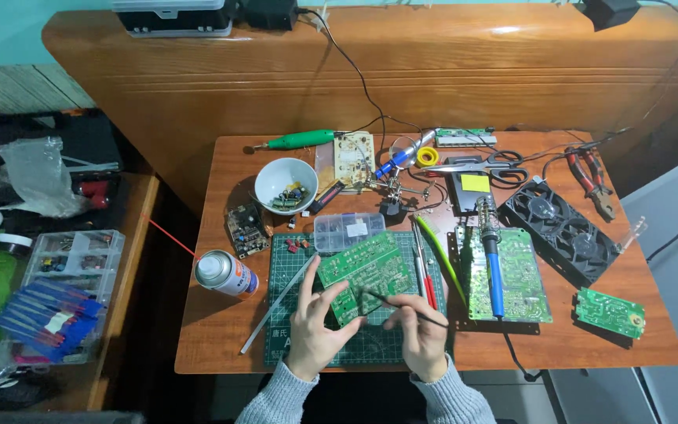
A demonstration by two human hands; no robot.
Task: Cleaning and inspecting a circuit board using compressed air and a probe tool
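I see the green circuit board (362,275) tilted up off the cutting mat (292,330) near the front of the worktop (590,353). My left hand (315,318) props it, its grip pinching the board's lower edge so the face turns toward me. My right hand (421,326) has its grip pressed together on a thin dark probe (402,306), whose tip touches the board. A soldering iron (494,271) lies on a second board (523,275) just to the right, within reach. A parts box (348,231) sits behind the mat, a spray can (225,273) lies to the left, and a white bowl (286,183) of components stands further back.
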